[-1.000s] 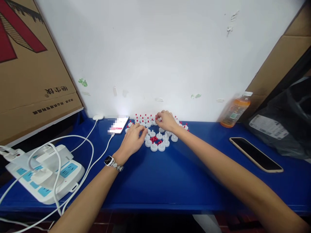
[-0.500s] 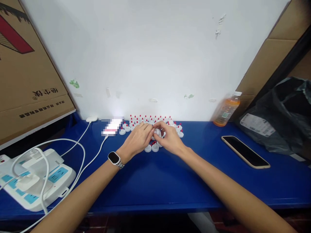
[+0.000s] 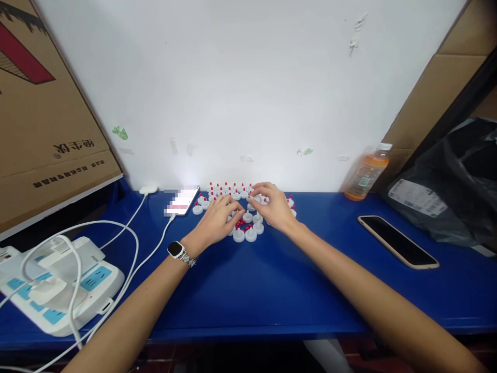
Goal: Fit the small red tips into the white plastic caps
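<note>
Blue worktop (image 3: 248, 290) under a white wall | white caps (image 3: 248, 234) and tiny red pieces (image 3: 241, 224) clustered at centre frame | left hand (image 3: 217, 220), watch (image 3: 177, 250) on wrist, fingers curled over the cluster's left, grip unclear | right hand (image 3: 274, 207) fingertips pinching a cap | dark phone (image 3: 398, 242) lies right, orange bottle (image 3: 365, 173) behind.

The cluster of small caps (image 3: 248, 212) is set on the table (image 3: 272, 290), against the wall (image 3: 252, 93). Left of the cluster a lit phone (image 3: 180, 201) is laid, and farther left a power strip (image 3: 58, 285). Right of the cluster a bottle (image 3: 365, 173) is stood, with a second phone (image 3: 398, 242) nearer the table's front edge.
</note>
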Motion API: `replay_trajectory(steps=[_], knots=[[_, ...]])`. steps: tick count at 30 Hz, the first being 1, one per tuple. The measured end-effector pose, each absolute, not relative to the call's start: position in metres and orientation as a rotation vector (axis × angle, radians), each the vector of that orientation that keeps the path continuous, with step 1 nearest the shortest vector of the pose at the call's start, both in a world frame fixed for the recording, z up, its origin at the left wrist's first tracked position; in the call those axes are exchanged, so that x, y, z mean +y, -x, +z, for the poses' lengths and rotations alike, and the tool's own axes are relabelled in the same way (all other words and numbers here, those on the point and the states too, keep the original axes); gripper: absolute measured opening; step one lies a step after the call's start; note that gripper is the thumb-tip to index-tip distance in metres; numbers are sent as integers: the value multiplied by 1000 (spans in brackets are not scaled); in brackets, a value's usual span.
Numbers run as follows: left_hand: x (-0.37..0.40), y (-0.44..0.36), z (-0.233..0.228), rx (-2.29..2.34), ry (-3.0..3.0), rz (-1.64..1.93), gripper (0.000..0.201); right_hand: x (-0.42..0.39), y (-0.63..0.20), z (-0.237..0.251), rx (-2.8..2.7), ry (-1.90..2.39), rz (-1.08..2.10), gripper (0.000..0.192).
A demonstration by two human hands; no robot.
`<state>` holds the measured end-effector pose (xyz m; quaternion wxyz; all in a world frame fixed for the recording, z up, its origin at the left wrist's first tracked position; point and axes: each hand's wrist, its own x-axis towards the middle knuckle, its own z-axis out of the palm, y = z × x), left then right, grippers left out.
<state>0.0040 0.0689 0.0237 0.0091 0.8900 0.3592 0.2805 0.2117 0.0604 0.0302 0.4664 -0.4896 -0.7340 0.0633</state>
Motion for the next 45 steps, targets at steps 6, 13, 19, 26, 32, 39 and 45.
replay_trajectory(steps=[6,13,19,26,32,39,45], knots=[[69,9,16,1110,-2711,825,34,103,-200,32,-2061,1394,215,19],[66,23,23,1213,-2573,918,36,125,-185,33,-2340,1550,178,14],[73,30,19,1230,-2549,888,35,142,-174,36,-2296,1661,130,21],[75,30,13,1242,-2527,871,35,163,-148,33,-2240,1717,135,17],[71,25,15,1222,-2515,995,26,140,-161,37,-2055,1591,120,20],[51,-6,23,1239,-2547,1174,22,63,-187,33,-1954,1164,316,17],[45,-20,21,1230,-2839,982,25,30,-191,23,-1917,1017,297,23]])
